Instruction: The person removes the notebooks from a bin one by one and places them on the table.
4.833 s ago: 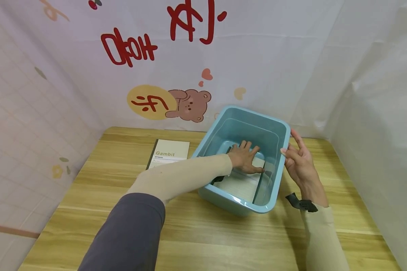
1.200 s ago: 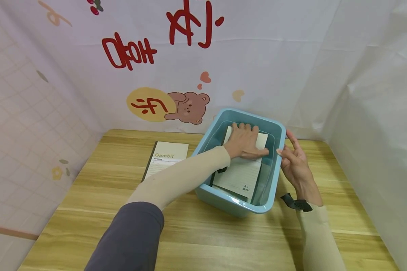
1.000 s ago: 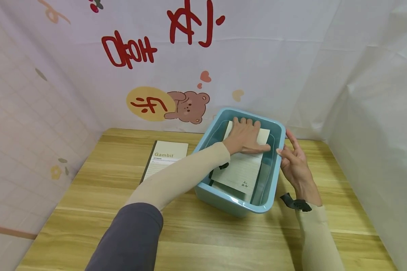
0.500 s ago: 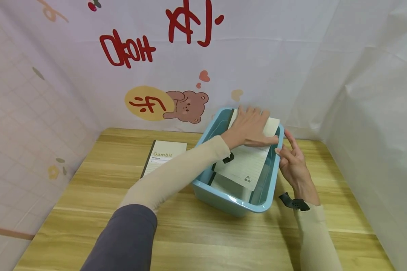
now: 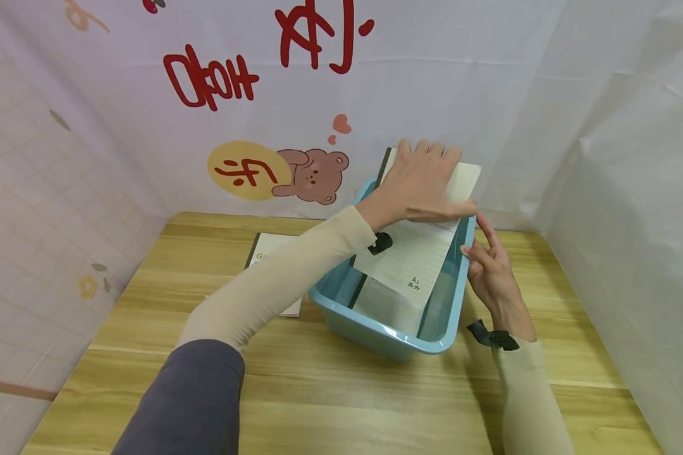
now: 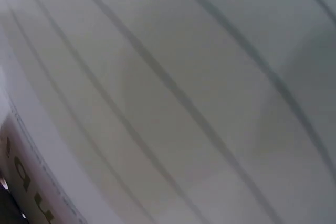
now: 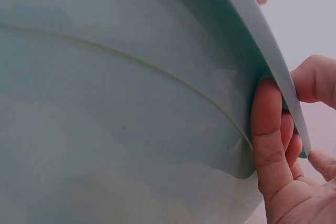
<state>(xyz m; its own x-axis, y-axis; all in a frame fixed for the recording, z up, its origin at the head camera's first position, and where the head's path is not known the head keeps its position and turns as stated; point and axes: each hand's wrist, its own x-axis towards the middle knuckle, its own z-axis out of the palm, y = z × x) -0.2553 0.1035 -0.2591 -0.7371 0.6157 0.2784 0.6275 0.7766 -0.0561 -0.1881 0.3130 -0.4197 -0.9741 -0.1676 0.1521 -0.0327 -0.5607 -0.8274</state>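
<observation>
My left hand (image 5: 424,183) grips a cream notebook (image 5: 404,262) with a dark spine, fingers over its far edge and thumb at the right edge. The notebook is tilted, its far end above the rim of the blue plastic bin (image 5: 398,335), its near end still inside. Beneath it another notebook (image 5: 384,306) lies in the bin. My right hand (image 5: 498,275) holds the bin's right rim; the right wrist view shows thumb and fingers (image 7: 270,135) on either side of the rim. Ruled lines on the notebook cover (image 6: 157,129) fill the left wrist view.
A "Gambit" notebook (image 5: 267,243) lies on the wooden table (image 5: 319,392) left of the bin, partly hidden under my left forearm. A printed white cloth wall (image 5: 432,82) stands close behind the table, with more sheeting (image 5: 626,253) at the right.
Earlier my left hand was deep in the bin. It has since risen toward the back, lifting the upper notebook and uncovering more of the one below. My right hand stays on the rim.
</observation>
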